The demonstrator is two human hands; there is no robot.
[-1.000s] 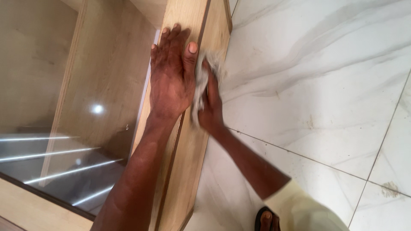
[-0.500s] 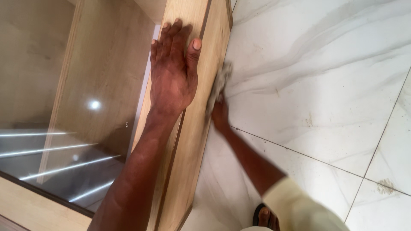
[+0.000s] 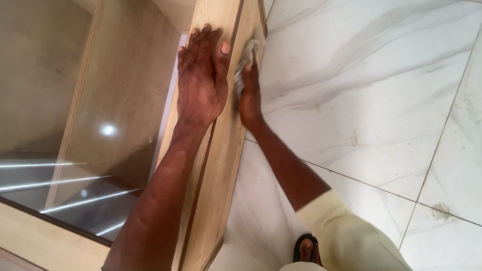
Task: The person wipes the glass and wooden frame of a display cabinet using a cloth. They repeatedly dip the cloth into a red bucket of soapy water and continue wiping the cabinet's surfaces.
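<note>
On the wooden panel [image 3: 223,150], head view: left hand [image 3: 201,80] is staying flat and open, while right hand [image 3: 249,98], gripping the grey rag [image 3: 247,52], is sliding up toward 12 o'clock since earlier, just beside the thumb.

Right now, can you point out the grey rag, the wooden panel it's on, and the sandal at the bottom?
grey rag [image 3: 247,52], head view, on the bunched cloth above the fingers.
wooden panel [image 3: 221,165], head view, on its bare face below the hands.
sandal [image 3: 299,246], head view, on the black strap at the toes.
</note>
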